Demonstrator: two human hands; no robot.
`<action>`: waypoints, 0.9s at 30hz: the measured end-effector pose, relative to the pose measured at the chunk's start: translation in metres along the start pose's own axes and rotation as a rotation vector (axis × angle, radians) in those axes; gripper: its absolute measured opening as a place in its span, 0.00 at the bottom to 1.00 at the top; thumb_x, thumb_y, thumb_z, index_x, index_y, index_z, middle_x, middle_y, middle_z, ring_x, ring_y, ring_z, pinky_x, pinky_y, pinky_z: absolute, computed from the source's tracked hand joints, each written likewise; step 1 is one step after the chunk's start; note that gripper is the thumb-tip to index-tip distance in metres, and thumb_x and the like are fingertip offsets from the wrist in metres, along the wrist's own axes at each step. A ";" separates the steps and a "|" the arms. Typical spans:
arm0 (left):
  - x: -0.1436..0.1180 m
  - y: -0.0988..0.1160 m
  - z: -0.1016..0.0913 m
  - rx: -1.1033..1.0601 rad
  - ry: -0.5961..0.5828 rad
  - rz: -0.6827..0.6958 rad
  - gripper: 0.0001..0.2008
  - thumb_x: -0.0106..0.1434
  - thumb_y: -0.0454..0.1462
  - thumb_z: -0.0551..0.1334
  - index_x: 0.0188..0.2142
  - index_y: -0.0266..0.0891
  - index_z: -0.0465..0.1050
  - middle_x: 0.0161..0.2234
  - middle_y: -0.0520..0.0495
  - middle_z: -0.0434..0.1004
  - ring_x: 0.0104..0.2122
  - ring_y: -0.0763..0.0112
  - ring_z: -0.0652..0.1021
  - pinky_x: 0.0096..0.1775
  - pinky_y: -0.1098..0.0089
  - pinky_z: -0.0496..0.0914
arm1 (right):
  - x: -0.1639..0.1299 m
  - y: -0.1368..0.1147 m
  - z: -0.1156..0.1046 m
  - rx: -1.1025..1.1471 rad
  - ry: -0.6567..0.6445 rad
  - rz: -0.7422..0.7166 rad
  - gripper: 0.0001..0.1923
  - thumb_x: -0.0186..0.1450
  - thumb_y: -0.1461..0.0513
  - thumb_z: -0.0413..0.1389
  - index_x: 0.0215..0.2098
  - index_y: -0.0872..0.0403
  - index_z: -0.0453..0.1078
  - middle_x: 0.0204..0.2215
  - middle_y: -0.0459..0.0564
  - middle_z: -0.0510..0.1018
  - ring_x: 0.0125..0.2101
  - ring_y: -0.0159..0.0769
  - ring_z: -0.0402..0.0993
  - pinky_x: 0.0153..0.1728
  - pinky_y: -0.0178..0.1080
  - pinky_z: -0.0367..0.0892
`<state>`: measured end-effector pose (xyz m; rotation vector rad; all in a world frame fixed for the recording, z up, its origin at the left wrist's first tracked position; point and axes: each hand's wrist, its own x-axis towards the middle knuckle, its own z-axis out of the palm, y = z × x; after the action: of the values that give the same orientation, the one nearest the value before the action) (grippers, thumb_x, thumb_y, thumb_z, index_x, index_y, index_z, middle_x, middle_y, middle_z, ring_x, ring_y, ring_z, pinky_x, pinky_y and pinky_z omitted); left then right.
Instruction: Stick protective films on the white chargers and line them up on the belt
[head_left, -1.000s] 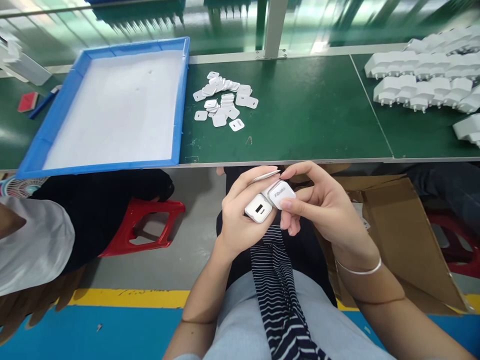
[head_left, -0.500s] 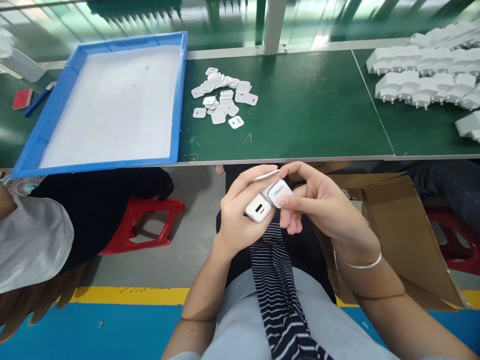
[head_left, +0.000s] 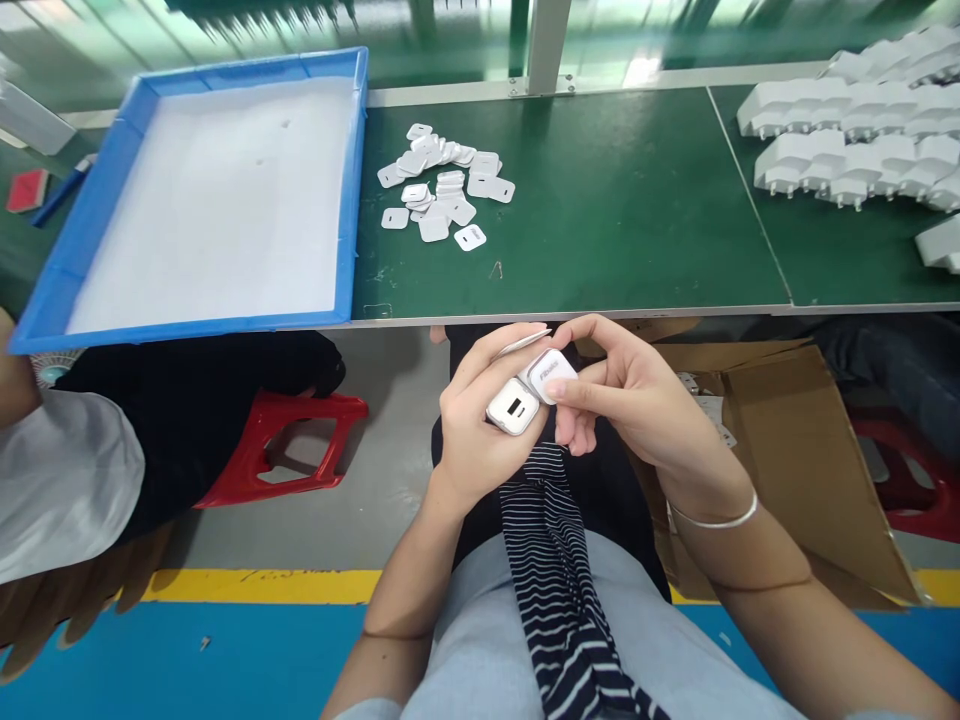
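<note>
Both hands are working below the near edge of the desk (head_left: 600, 240), over the lap. The left hand (head_left: 476, 430) is cupping a white charger block (head_left: 514, 408) with its port face turned up toward the person, presumably so the slot is readable. A thin white plate (head_left: 523, 343) is pinched at that hand's fingertips, kept ready above the block rather than set down.

The right hand (head_left: 637, 400) is closing on a second white charger (head_left: 553, 372), thumb and forefinger clamping its printed side, butting it against the first one — the two are touching.

On the desk, a loose heap of small white cover plates (head_left: 442, 190) is sitting just right of the blue tray (head_left: 349, 200), within easy reach. The tray holds only a white liner. Finished-looking plug bodies (head_left: 847, 140) are lying in rows at the far right, well apart from the plates — looks like sorted stock.

A cardboard box (head_left: 795, 440) is standing open by the right knee. Another person in a white sleeve (head_left: 60, 490) is sitting at left.
</note>
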<state>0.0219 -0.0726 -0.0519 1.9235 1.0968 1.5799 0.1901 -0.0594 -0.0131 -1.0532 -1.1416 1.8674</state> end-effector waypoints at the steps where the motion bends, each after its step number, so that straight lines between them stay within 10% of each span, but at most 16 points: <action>1: -0.001 0.000 0.001 -0.009 0.002 -0.026 0.19 0.61 0.31 0.70 0.51 0.44 0.79 0.53 0.43 0.81 0.52 0.60 0.81 0.53 0.57 0.79 | 0.001 0.001 0.000 -0.028 0.021 -0.006 0.23 0.62 0.56 0.70 0.46 0.51 0.63 0.16 0.40 0.79 0.11 0.29 0.70 0.12 0.26 0.64; 5: -0.003 -0.002 0.001 -0.098 0.030 -0.164 0.19 0.59 0.33 0.73 0.50 0.45 0.80 0.53 0.44 0.81 0.53 0.58 0.81 0.54 0.55 0.78 | 0.005 0.006 0.001 -0.121 0.110 -0.021 0.25 0.58 0.56 0.72 0.46 0.50 0.65 0.09 0.32 0.68 0.07 0.23 0.55 0.10 0.26 0.46; 27: -0.014 -0.012 -0.017 -0.615 -0.180 -0.580 0.22 0.52 0.36 0.78 0.47 0.46 0.83 0.52 0.43 0.83 0.49 0.57 0.83 0.48 0.59 0.80 | 0.021 0.016 -0.013 -0.539 0.233 -0.479 0.06 0.70 0.61 0.61 0.36 0.50 0.81 0.29 0.44 0.82 0.27 0.31 0.75 0.31 0.37 0.74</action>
<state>0.0019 -0.0792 -0.0651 1.1740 0.8487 1.1970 0.1900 -0.0423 -0.0372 -1.1156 -1.6285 1.0597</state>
